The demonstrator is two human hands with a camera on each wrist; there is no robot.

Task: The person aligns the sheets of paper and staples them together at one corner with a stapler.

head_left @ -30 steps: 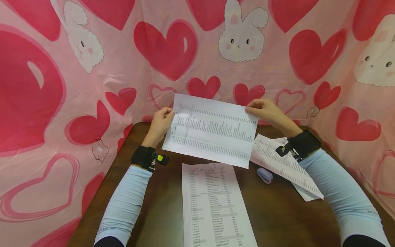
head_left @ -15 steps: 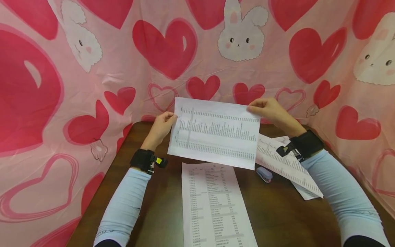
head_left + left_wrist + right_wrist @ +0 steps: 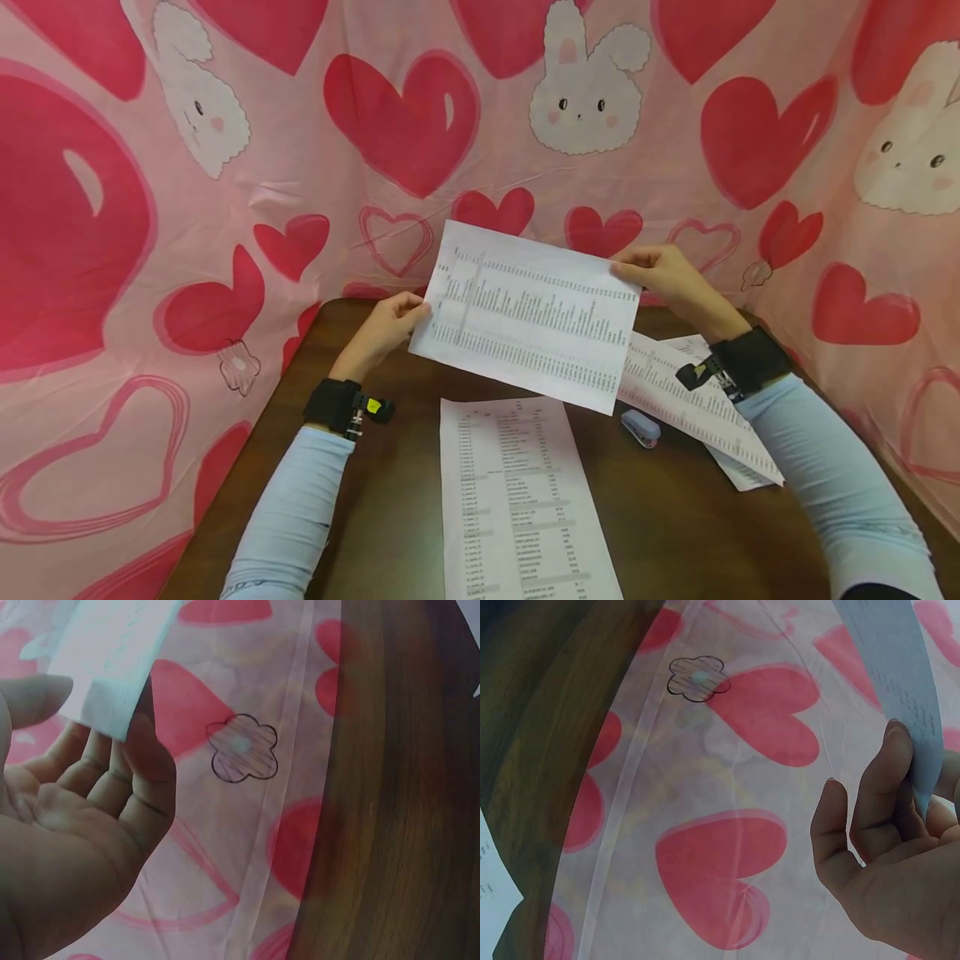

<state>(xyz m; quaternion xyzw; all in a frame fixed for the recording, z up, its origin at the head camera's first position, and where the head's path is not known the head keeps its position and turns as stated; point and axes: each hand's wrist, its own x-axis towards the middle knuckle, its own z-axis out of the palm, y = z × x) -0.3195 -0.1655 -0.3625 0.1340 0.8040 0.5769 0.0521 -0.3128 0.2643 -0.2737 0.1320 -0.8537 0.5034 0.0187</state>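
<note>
A printed sheet of paper (image 3: 525, 317) is held up sideways over the table, its rows of text running across it. My left hand (image 3: 382, 333) pinches its left edge between thumb and curled fingers; the left wrist view shows the corner of the paper (image 3: 109, 675) between them. At the upper right corner my right hand (image 3: 671, 279) pinches the sheet, and in the right wrist view the paper (image 3: 904, 690) runs down into the fingers (image 3: 881, 784). Below it a second printed sheet (image 3: 517, 500) lies flat on the table.
A small lilac stapler (image 3: 641, 428) sits on the wooden table (image 3: 382, 517) right of the lying sheet. More printed sheets (image 3: 697, 400) lie overlapping at the right, partly under the right forearm. A pink curtain (image 3: 300, 142) with hearts and rabbits surrounds the table.
The held sheet has tilted, its left side swinging and its right end shifting slightly right. My left hand has dropped lower along the left edge; my right hand has moved slightly right.
</note>
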